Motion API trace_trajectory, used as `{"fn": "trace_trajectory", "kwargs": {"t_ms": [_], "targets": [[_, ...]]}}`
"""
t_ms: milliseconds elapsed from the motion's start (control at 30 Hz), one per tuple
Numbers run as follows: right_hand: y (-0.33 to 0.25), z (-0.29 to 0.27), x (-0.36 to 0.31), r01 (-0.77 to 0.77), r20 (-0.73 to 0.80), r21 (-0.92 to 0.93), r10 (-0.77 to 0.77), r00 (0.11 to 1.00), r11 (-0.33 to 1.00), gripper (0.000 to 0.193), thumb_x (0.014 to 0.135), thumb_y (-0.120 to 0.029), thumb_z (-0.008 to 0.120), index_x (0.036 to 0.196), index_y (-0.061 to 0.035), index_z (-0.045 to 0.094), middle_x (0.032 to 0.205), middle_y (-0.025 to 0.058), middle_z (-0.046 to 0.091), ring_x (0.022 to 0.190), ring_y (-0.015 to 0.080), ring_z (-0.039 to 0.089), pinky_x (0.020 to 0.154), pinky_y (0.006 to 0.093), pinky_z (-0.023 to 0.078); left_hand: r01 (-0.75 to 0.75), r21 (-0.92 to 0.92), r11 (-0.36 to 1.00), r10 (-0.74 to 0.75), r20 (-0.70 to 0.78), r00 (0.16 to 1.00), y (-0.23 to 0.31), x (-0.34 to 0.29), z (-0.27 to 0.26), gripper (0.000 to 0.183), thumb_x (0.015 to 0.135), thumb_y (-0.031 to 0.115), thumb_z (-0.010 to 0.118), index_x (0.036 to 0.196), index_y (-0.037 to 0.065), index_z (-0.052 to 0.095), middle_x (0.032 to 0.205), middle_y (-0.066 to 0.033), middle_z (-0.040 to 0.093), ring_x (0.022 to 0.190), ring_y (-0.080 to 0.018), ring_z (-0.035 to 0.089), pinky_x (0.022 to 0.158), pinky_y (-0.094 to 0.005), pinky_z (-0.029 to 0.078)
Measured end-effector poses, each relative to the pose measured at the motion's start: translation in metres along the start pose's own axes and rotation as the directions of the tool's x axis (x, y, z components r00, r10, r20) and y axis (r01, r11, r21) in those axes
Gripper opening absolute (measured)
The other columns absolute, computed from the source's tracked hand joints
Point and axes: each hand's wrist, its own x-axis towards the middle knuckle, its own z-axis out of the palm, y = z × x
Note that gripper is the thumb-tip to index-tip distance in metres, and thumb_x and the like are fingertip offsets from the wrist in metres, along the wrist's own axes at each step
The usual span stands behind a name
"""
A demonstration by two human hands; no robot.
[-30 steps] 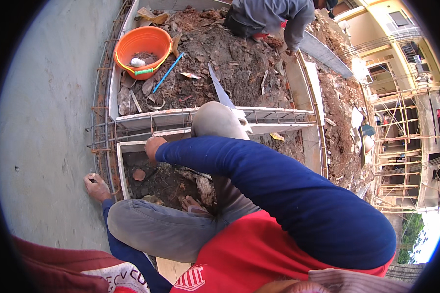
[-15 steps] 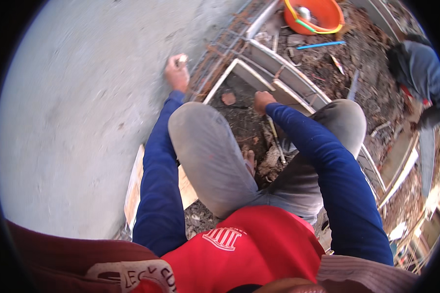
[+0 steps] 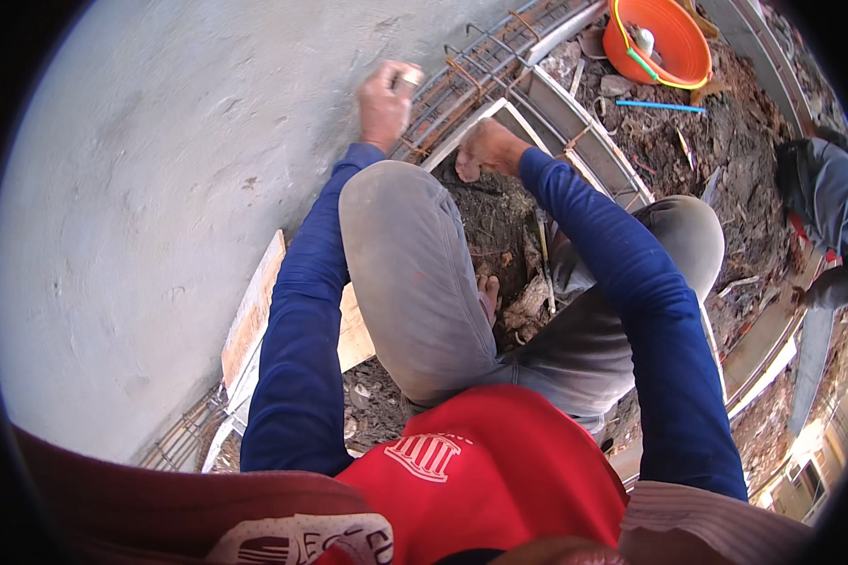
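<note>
My left hand [image 3: 384, 105] is raised beside the grey wall, at the edge of the steel rebar cage [image 3: 485, 71]. Its fingers are closed round a small pale object [image 3: 409, 79], too blurred to name. Over the near corner of a pale-edged form board [image 3: 516, 121], my right hand [image 3: 496, 148] is curled with its knuckles up. A reddish piece of stone or brick [image 3: 467, 169] shows right at its fingers; whether they grip it I cannot tell. Both hands are between my knees and the wall, and the right fingertips are hidden.
A grey plastered wall [image 3: 188, 188] runs along the left. An orange bucket [image 3: 678, 47] stands at the far right, with a blue stick [image 3: 661, 106] on the soil before it. Another person [image 3: 829, 198] works at the right edge. Boards [image 3: 353, 334] lean by my left arm.
The view has shifted, so the bucket and boards sit further right. My right hand has moved forward and left to the board corner, beside the reddish piece. The left hand still holds the pale object.
</note>
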Motion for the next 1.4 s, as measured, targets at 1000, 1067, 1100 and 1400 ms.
{"fn": "trace_trajectory", "kwargs": {"t_ms": [1000, 1067, 1100, 1400], "targets": [[-0.147, -0.020, 0.081, 0.600, 0.505, -0.798, -0.609, 0.611, -0.060, 0.018, 0.063, -0.009, 0.073, 0.069, -0.0014, 0.058, 0.066, 0.0194, 0.058, 0.062, 0.0415, 0.057, 0.057, 0.0451, 0.048, 0.092, 0.073, 0.993, -0.103, 0.173, 0.980, -0.020, -0.069, 0.040, 0.054, 0.070, 0.013, 0.090, 0.115, 0.008, 0.061, 0.098, -0.0099, 0.067, 0.093, -0.0312, 0.070, 0.085, -0.0422, 0.056], [-0.145, -0.018, 0.080, 0.625, 0.560, -0.766, -0.636, 0.531, -0.153, 0.019, 0.064, -0.009, 0.073, 0.068, -0.0013, 0.057, 0.065, 0.0193, 0.059, 0.062, 0.0418, 0.059, 0.057, 0.0455, 0.048, 0.046, 0.117, 0.992, -0.062, 0.133, 0.989, -0.028, -0.069, 0.041, 0.052, 0.069, 0.013, 0.090, 0.112, 0.007, 0.062, 0.097, -0.0094, 0.069, 0.091, -0.0299, 0.071, 0.084, -0.0415, 0.056], [-0.144, -0.012, 0.081, 0.636, 0.418, -0.758, -0.643, 0.642, 0.142, 0.018, 0.067, -0.011, 0.072, 0.068, -0.0012, 0.057, 0.065, 0.0188, 0.060, 0.062, 0.0409, 0.060, 0.057, 0.0451, 0.049, 0.077, 0.122, 0.990, -0.096, 0.163, 0.982, -0.033, -0.068, 0.039, 0.051, 0.069, 0.013, 0.090, 0.111, 0.007, 0.062, 0.096, -0.0089, 0.070, 0.090, -0.0297, 0.071, 0.083, -0.0415, 0.056], [-0.047, 0.013, 0.060, 0.043, -0.281, -0.880, -0.591, 0.756, 0.473, 0.035, 0.099, -0.029, 0.055, 0.101, 0.0049, 0.066, 0.097, 0.0292, 0.071, 0.091, 0.0441, 0.071, 0.081, 0.0512, 0.058, 0.018, 0.088, 0.996, -0.041, 0.264, 0.964, -0.044, -0.063, 0.033, 0.045, 0.071, 0.013, 0.091, 0.107, 0.007, 0.064, 0.094, -0.0072, 0.074, 0.087, -0.0224, 0.074, 0.077, -0.0377, 0.058]]}}
